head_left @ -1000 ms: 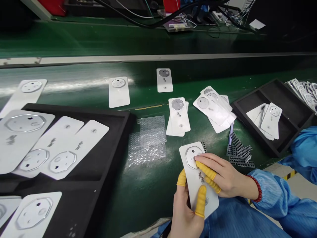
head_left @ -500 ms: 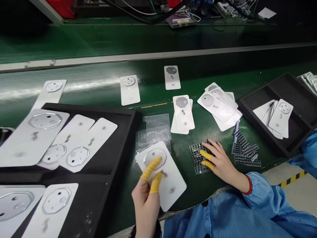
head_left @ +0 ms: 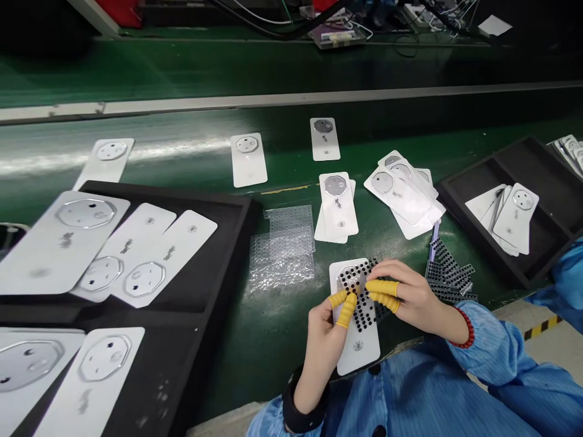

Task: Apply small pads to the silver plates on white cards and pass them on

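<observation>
White rectangular card (head_left: 358, 356) lies on the green bench mat (head_left: 282, 340) beneath both hands. Left hand (head_left: 324, 340) and right hand (head_left: 410, 297) grip a black perforated strip (head_left: 359, 301) with yellow-cotted fingers, holding it flat against the card.

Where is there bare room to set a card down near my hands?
Bare green mat lies between the black foam tray and your left hand. Crowded: beyond your right hand, where black dotted strips and white cards lie.
</observation>
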Demonstrator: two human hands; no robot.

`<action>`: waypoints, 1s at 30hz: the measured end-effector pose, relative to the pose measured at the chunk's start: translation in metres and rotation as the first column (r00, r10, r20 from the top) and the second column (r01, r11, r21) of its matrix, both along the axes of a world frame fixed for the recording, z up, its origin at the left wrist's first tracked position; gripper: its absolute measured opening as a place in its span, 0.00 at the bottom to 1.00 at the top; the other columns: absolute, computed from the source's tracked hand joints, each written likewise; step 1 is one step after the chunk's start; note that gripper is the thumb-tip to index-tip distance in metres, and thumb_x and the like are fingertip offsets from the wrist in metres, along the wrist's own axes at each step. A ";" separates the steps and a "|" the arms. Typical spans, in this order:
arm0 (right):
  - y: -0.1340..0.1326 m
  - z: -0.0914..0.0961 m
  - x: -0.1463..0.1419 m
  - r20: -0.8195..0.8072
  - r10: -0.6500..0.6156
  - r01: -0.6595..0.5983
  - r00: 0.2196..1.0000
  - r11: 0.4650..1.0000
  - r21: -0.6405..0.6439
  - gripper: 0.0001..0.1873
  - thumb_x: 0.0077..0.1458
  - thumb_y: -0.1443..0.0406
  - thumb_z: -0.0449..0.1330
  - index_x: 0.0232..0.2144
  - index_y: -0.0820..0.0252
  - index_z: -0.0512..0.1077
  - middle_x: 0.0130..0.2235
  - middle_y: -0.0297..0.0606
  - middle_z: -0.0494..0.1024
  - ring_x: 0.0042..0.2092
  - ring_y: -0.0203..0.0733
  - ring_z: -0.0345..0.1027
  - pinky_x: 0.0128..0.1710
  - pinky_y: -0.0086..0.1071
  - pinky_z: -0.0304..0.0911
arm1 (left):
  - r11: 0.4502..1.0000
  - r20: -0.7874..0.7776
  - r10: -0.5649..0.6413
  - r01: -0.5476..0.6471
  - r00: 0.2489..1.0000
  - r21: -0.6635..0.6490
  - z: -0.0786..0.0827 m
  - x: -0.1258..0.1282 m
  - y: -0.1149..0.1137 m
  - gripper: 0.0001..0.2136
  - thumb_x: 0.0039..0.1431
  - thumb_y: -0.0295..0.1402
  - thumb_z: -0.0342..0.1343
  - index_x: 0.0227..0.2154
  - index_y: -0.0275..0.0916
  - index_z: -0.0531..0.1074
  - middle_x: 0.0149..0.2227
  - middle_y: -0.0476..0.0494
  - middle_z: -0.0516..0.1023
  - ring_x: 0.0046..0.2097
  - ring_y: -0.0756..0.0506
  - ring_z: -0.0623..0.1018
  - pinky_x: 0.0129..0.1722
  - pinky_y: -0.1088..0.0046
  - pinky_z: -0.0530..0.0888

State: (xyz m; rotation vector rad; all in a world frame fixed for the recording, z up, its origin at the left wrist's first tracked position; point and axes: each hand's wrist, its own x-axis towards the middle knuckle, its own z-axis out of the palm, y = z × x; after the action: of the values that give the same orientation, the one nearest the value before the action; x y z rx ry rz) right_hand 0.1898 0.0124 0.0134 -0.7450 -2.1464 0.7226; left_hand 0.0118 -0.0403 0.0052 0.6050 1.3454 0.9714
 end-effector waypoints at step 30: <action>0.008 -0.030 -0.009 0.197 0.141 -0.176 0.970 0.968 0.178 0.09 0.65 0.70 0.49 0.37 0.68 0.69 0.40 0.49 0.75 0.41 0.39 0.71 0.37 0.32 0.74 | 0.980 -0.162 -0.170 0.184 0.972 0.076 -0.012 -0.007 0.003 0.06 0.46 0.30 0.62 0.29 0.35 0.79 0.29 0.42 0.80 0.34 0.41 0.78 0.34 0.68 0.76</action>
State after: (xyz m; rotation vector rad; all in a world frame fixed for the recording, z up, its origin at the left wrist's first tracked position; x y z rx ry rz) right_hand 0.1809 0.0206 -0.0168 -0.5575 -2.4247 0.5322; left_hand 0.0051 -0.0371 -0.0071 0.8698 1.3631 0.8569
